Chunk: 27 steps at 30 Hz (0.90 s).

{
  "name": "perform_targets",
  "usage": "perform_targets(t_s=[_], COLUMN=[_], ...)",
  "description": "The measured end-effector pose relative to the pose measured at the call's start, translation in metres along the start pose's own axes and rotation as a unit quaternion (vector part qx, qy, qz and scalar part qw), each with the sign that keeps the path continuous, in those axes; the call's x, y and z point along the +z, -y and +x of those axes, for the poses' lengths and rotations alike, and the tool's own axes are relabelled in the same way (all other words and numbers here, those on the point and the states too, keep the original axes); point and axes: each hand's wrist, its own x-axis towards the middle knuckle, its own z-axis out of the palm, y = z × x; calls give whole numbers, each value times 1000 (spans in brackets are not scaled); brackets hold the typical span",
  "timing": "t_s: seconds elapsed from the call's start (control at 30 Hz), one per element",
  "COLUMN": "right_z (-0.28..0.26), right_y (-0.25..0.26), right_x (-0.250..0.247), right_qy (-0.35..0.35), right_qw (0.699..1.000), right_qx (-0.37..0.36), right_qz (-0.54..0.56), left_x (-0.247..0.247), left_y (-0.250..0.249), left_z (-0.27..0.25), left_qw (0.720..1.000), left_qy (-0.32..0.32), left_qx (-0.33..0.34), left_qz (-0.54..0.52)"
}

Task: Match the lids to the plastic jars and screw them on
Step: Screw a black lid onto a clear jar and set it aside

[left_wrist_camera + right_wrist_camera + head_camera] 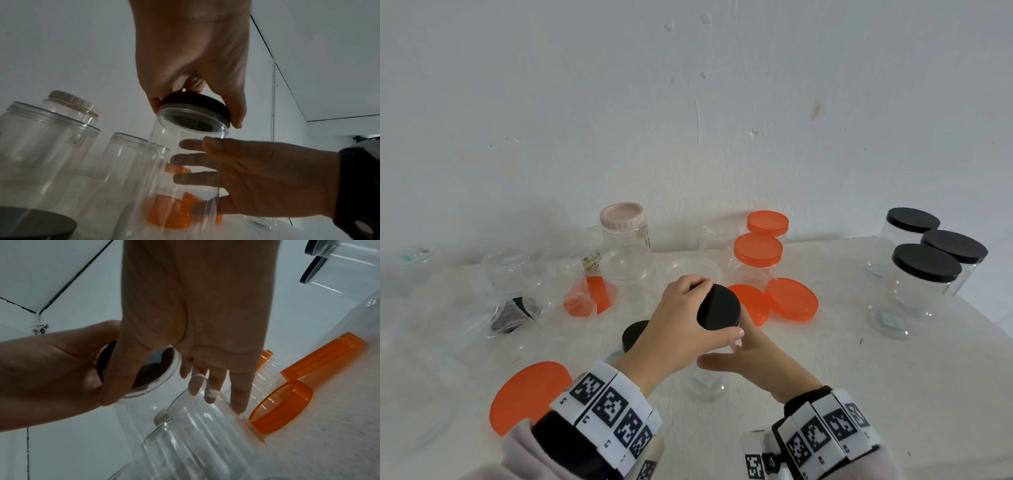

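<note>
Black lid (pixel 719 307): centre frame, on clear jar (pixel 189 129), left hand (pixel 678 329) fingers clasping it.
Right hand (pixel 760 363): fingers around jar wall.

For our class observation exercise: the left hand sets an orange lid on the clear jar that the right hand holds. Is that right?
Not quite: the lid under the left hand is black, not orange, as the head view shows.
</note>
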Motion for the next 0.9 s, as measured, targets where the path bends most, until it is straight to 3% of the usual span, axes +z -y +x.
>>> perform_targets(t_s=[0.23,0.37,0.53,0.63,0.77,0.9], right_z=[-2,-11,-7,7,21,26], right_y=[5,18,64,87,101,109], right_x=[2,-13,-35,-23,-5,2], right_qy=[-11,3,31,64,107,120], right_qw=[1000,998,985,948,869,817], right_qx=[17,44,1,-22,-26,0], right_qz=[-19,-55,-168,-312,-483,-564], left_x=[-4,-13,-4,10,24,29], left_y=[1,20,47,47,46,53], left_z=[1,-12,-33,-34,-28,-26], left_qw=[999,986,952,949,953,959], left_qy=[39,42,78,97,85,75], left_qx=[-19,-65,-96,-74,-63,-63], left_qz=[-7,-149,-280,-290,-284,-267])
